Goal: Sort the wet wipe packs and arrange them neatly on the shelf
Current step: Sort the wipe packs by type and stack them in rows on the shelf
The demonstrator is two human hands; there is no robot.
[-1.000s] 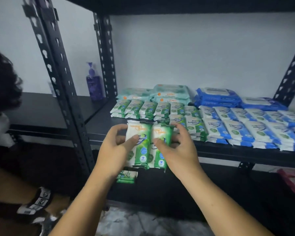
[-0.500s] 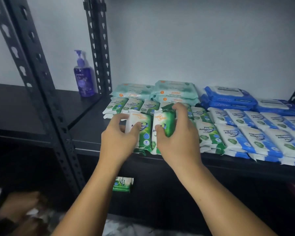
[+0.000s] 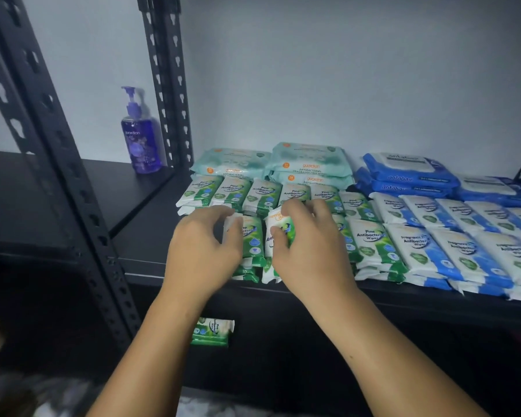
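The left hand (image 3: pixel 202 254) fingers (image 3: pixel 223 210) curl over the top edge of the left pack (image 3: pixel 250 239), with the thumb on its face, and grasp it. The right hand (image 3: pixel 310 254) fingers (image 3: pixel 298 206) grasp the right pack (image 3: pixel 278 228) the same way.

Both green packs lie side by side on short stacks at the front edge of the shelf (image 3: pixel 151 236), centre frame. Just behind them runs a green row (image 3: pixel 262 192). Another green stack (image 3: pixel 370 245) sits immediately right. Blue-white packs (image 3: pixel 433 245) fill the right side in rows.

At the rear:
- teal packs (image 3: pixel 307 161), centre
- blue packs (image 3: pixel 409 173), upper right
- purple bottle (image 3: pixel 140 139), upper left

A lone pack (image 3: pixel 212 331) lies below the shelf, lower centre. A black post (image 3: pixel 73 176) crosses the left of the frame.
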